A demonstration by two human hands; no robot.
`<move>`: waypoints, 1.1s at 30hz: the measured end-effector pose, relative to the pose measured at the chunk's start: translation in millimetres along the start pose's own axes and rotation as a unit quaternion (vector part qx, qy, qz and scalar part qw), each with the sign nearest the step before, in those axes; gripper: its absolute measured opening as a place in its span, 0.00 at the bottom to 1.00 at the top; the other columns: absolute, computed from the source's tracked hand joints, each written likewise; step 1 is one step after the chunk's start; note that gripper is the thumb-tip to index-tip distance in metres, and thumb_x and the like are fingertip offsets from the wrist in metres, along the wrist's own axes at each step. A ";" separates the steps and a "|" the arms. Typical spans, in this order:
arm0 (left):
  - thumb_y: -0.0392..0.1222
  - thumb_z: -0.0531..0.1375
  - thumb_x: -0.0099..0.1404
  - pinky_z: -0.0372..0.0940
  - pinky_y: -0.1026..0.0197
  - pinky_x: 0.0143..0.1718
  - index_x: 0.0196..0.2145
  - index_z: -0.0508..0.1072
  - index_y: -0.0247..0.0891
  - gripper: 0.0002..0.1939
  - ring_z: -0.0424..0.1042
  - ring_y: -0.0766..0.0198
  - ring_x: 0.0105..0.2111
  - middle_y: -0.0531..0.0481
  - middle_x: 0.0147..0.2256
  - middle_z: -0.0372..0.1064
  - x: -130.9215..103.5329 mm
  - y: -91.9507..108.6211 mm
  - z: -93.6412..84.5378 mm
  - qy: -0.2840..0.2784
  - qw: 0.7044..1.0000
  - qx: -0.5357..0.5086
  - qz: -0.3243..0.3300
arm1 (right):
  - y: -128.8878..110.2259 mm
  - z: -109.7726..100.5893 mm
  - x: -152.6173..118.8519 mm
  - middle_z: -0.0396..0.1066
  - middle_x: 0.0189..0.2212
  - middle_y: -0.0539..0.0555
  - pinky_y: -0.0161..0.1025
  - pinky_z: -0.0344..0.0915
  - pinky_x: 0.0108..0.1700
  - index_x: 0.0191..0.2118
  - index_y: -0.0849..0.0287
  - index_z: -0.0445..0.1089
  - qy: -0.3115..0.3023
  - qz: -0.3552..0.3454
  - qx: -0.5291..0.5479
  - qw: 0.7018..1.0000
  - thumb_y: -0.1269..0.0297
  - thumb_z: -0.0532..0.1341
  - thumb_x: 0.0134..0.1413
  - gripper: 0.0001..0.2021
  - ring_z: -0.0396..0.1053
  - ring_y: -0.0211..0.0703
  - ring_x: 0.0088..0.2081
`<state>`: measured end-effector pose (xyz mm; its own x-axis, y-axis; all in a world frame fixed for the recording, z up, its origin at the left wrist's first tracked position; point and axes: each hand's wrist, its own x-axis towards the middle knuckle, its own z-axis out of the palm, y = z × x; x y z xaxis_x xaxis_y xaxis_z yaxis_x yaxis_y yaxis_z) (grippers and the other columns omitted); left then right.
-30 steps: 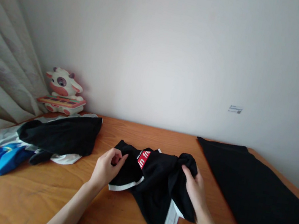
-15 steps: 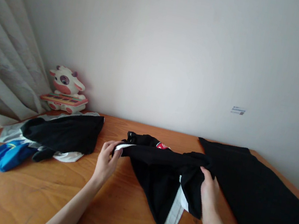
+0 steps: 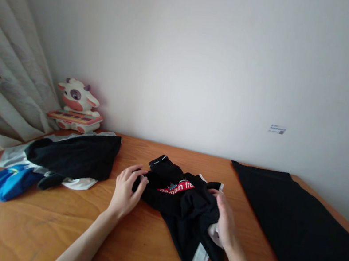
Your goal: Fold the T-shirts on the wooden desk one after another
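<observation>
A black shirt point(image 3: 177, 207) with white trim and a red printed band of lettering lies bunched on the wooden table. My left hand point(image 3: 127, 189) is curled at its left edge, thumb and fingers closed on the cloth there. At the right side, my right hand point(image 3: 224, 218) grips a crumpled part of the same shirt, with the fingertips partly hidden by folds. One corner with a pale strip points toward me, and a black part with a small white label stretches toward the wall.
To the left lies a heap of clothes: a black garment point(image 3: 79, 154), a blue one point(image 3: 5, 181) and paler ones. A toy cow with a keyboard point(image 3: 77, 106) stands behind it. A large black cloth point(image 3: 296, 224) covers the table's right side, near the wall point(image 3: 187, 60).
The shirt's upper edge, stretched taut between my hands before, has been lowered and bunched, uncovering the red lettering. My right hand has moved left, closer to my left hand.
</observation>
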<state>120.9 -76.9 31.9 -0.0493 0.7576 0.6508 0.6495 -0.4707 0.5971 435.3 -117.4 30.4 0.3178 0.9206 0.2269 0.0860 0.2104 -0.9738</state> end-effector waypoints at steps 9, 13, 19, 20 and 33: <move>0.55 0.61 0.65 0.64 0.44 0.56 0.59 0.69 0.36 0.30 0.69 0.44 0.53 0.36 0.55 0.69 -13.0 -2.1 19.2 -0.128 0.968 0.216 0.013 | -3.3 5.5 -9.2 0.73 0.42 0.55 0.46 0.68 0.50 0.45 0.53 0.70 -0.133 -0.204 -0.253 0.936 0.59 0.59 0.59 0.10 0.71 0.49 0.45; 0.51 0.61 0.66 0.65 0.46 0.54 0.59 0.67 0.30 0.30 0.72 0.43 0.51 0.33 0.51 0.71 -6.9 -20.0 10.0 -0.121 0.954 0.271 -0.048 | 4.1 -2.0 -2.5 0.69 0.44 0.55 0.50 0.68 0.52 0.57 0.50 0.68 -0.121 -0.188 -0.293 0.929 0.62 0.56 0.57 0.22 0.70 0.50 0.46; 0.46 0.59 0.65 0.67 0.48 0.46 0.37 0.74 0.38 0.09 0.74 0.46 0.41 0.41 0.36 0.75 -1.2 -20.7 2.4 -0.145 0.966 0.195 -0.088 | 15.5 -4.1 0.2 0.67 0.46 0.57 0.52 0.67 0.54 0.41 0.51 0.75 -0.079 -0.150 -0.301 0.938 0.47 0.58 0.60 0.16 0.69 0.54 0.50; 0.46 0.60 0.64 0.67 0.49 0.45 0.36 0.74 0.39 0.09 0.73 0.48 0.40 0.43 0.35 0.74 0.3 -18.5 2.8 -0.119 0.978 0.131 -0.106 | 17.5 -4.9 0.9 0.68 0.47 0.57 0.52 0.67 0.55 0.41 0.51 0.75 -0.079 -0.145 -0.292 0.942 0.45 0.58 0.60 0.17 0.69 0.54 0.51; 0.49 0.65 0.62 0.69 0.60 0.38 0.40 0.66 0.44 0.14 0.76 0.60 0.39 0.53 0.38 0.75 10.6 10.5 8.1 0.063 0.799 -0.451 -0.393 | -13.9 14.3 -22.6 0.70 0.59 0.59 0.55 0.63 0.60 0.63 0.49 0.66 -0.255 -0.146 -0.283 0.913 0.39 0.68 0.46 0.39 0.67 0.59 0.59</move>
<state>133.3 -70.1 41.2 -0.2859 0.9547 -0.0823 -0.4277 -0.0503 0.9025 413.4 -136.4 38.7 -0.2653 0.9160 0.3009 0.6170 0.4011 -0.6770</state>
